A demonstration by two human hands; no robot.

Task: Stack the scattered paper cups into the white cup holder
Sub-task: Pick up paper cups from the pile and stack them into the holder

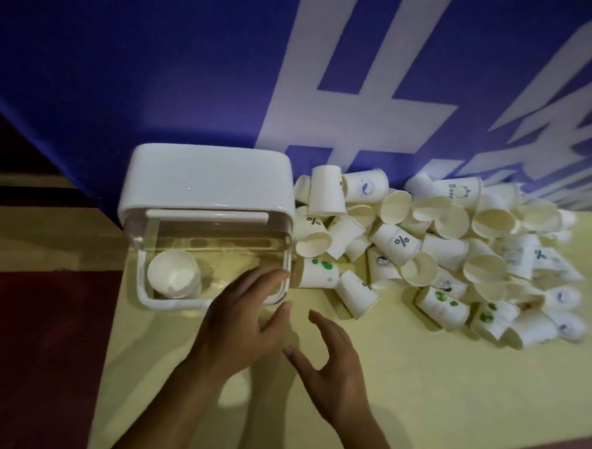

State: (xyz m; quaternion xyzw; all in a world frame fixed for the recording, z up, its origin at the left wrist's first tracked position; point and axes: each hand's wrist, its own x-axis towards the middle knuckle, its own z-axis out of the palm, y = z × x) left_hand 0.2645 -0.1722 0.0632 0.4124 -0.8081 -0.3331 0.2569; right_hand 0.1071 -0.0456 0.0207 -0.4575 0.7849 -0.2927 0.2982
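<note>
My left hand (pixel 245 319) is hovering with its fingers spread and slightly curled, holding nothing; its fingertips (pixel 271 274) are overlapping the near right corner of the white cup holder (pixel 207 185), though I cannot tell whether they are actually touching the rim or only floating above it. My right hand (pixel 331 367) is just beside it at about four o'clock, also empty, thumb and fingers opened wide over the pale yellow table (pixel 416 385) and apart from every cup. Going outward, the holder is sitting at eleven o'clock from my hands, its white lid raised at the back and its clear tray open toward me, with a single cup or short stack (pixel 173 276) lying on its side in the left part of the tray (I cannot make out how many are nested there). The scattered paper cups (pixel 440 252) are heaped at one to two o'clock, many on their sides, reaching right up against the holder's right wall. To do this step well, I am thinking the right hand should be reaching for the nearest cup, the one with green dots (pixel 317 273) just beside the holder, turning its mouth to match the stack and sliding it on squarely, while the left is steadying the holder so it is not skidding.
</note>
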